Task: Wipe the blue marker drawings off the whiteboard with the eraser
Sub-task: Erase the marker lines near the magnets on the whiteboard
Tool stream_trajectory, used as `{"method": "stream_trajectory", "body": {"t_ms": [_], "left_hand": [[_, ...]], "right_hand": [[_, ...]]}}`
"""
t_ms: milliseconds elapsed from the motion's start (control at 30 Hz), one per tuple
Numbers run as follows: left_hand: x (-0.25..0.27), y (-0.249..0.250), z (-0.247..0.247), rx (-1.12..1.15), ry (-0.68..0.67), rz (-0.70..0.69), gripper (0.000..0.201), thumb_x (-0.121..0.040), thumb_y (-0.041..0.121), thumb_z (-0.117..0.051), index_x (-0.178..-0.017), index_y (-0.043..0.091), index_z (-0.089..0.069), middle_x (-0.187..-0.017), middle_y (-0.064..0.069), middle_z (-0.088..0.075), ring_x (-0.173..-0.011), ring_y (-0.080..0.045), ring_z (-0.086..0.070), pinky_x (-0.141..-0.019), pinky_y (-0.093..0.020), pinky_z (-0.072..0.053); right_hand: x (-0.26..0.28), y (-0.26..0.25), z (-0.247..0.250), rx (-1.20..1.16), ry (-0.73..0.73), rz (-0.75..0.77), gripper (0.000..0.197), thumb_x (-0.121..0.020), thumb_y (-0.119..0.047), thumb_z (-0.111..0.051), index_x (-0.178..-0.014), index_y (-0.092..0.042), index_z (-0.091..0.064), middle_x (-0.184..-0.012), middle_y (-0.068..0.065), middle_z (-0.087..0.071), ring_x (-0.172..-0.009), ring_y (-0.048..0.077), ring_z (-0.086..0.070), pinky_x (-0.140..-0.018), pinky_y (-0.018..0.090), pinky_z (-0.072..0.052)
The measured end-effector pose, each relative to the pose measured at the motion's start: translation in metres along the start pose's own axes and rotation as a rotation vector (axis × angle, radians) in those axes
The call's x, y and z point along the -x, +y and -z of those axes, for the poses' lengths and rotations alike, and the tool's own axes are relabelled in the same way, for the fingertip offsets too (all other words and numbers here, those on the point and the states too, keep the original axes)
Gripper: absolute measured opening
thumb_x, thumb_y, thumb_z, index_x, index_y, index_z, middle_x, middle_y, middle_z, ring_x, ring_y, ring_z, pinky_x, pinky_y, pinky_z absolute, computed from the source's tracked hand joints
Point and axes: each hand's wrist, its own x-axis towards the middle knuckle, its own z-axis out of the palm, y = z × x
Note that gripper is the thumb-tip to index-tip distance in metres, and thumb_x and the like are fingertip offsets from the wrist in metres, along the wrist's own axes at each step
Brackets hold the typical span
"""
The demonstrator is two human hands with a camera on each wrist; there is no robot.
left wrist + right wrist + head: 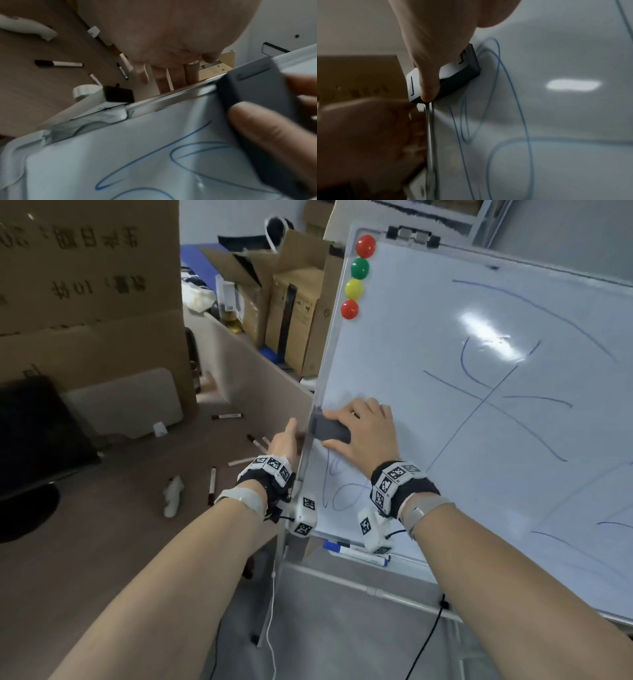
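The whiteboard stands tilted on its stand at the right, with blue marker lines across it and a blue scribble near its lower left corner. My right hand grips the dark grey eraser between thumb and fingers and presses it flat on the board at the left frame, just above the scribble. In the wrist views the eraser overlaps the frame edge. My left hand is at the board's left edge; its fingers reach straight behind the frame.
Red, green and yellow magnets sit in the board's upper left corner. A blue marker lies in the tray below. Loose markers and a white object lie on the desk at left, beside a black monitor and cardboard boxes.
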Motion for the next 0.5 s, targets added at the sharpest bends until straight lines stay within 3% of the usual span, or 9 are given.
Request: {"method": "stream_trajectory", "body": {"t_ms": [100, 233, 300, 400, 433, 500], "left_hand": [[0.007, -0.01, 0.001, -0.008, -0.016, 0.012, 0.097, -0.069, 0.075, -0.025, -0.131, 0.008, -0.059, -0.135, -0.018, -0.058, -0.124, -0.035, -0.056, -0.109, -0.047, -0.04], [0.04, -0.003, 0.006, 0.109, 0.002, 0.048, 0.069, -0.096, 0.055, -0.036, -0.14, 0.003, -0.049, -0.145, -0.015, -0.048, -0.134, -0.03, -0.045, -0.115, -0.04, -0.029], [0.04, -0.013, 0.005, 0.13, 0.002, 0.067, 0.08, -0.088, 0.063, -0.039, -0.14, 0.004, -0.05, -0.146, -0.012, -0.048, -0.133, -0.029, -0.046, -0.115, -0.041, -0.029], [0.013, -0.045, -0.002, 0.158, 0.008, 0.122, 0.099, -0.063, 0.079, -0.043, -0.133, 0.012, -0.058, -0.139, -0.009, -0.056, -0.125, -0.028, -0.054, -0.112, -0.043, -0.035], [0.012, -0.047, -0.004, 0.154, 0.004, 0.124, 0.096, -0.061, 0.08, -0.042, -0.129, 0.015, -0.062, -0.137, -0.011, -0.058, -0.123, -0.028, -0.056, -0.111, -0.043, -0.036], [0.032, -0.032, -0.002, 0.097, -0.01, 0.07, 0.077, -0.08, 0.071, -0.036, -0.127, 0.016, -0.063, -0.136, -0.015, -0.058, -0.124, -0.031, -0.055, -0.111, -0.04, -0.038]], "right_hand": [[0.037, -0.01, -0.039, -0.007, -0.179, 0.108, 0.053, -0.065, -0.055, -0.081, -0.111, -0.032, -0.066, -0.097, -0.003, -0.057, -0.091, 0.023, -0.049, -0.079, 0.04, -0.035], [0.08, -0.013, -0.067, -0.004, -0.308, 0.154, 0.051, -0.056, -0.051, -0.088, -0.097, -0.03, -0.068, -0.091, -0.004, -0.06, -0.088, 0.024, -0.052, -0.083, 0.04, -0.031], [0.081, -0.009, -0.06, 0.016, -0.271, 0.143, 0.052, -0.059, -0.054, -0.086, -0.103, -0.032, -0.069, -0.091, -0.005, -0.061, -0.088, 0.023, -0.053, -0.082, 0.039, -0.028], [0.061, 0.004, -0.033, 0.086, -0.103, 0.085, 0.054, -0.07, -0.057, -0.079, -0.116, -0.032, -0.065, -0.098, -0.005, -0.062, -0.093, 0.023, -0.053, -0.082, 0.039, -0.029], [0.051, 0.011, -0.021, 0.112, -0.035, 0.033, 0.053, -0.075, -0.057, -0.076, -0.12, -0.032, -0.063, -0.102, -0.004, -0.063, -0.095, 0.024, -0.054, -0.082, 0.039, -0.03], [0.035, 0.022, 0.0, 0.15, 0.101, -0.114, 0.05, -0.084, -0.057, -0.067, -0.126, -0.032, -0.059, -0.107, -0.004, -0.061, -0.097, 0.025, -0.052, -0.083, 0.039, -0.032]]}}
